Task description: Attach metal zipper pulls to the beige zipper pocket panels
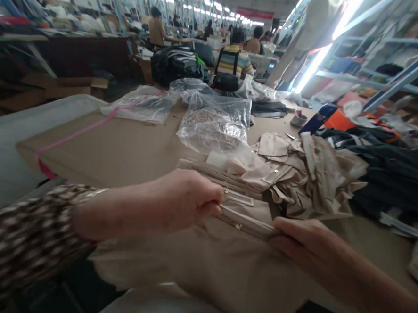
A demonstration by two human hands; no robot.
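Note:
Between my two hands a beige fabric piece with a zipper [252, 221] is stretched taut, and a small gold-coloured zipper pull [238, 226] shows on it. My left hand [183, 200] pinches the piece's left end, thumb and fingers pressed together. At the other end, my right hand [305, 238] is closed on it with the thumb on top. Just behind lie more beige zippered pieces [240, 196], partly hidden by my left hand. A heap of crumpled beige fabric pieces [313, 182] rests to the right, beyond my right hand. Larger beige cloth [237, 267] hangs below the hands.
Clear plastic bags [214, 124] lie across the brown table [125, 142], with a pink ribbon [86, 132] at left. Dark garments [398, 182] are heaped at right, near a blue box-like object [318, 119] and a small round container [298, 118]. People sit working farther back.

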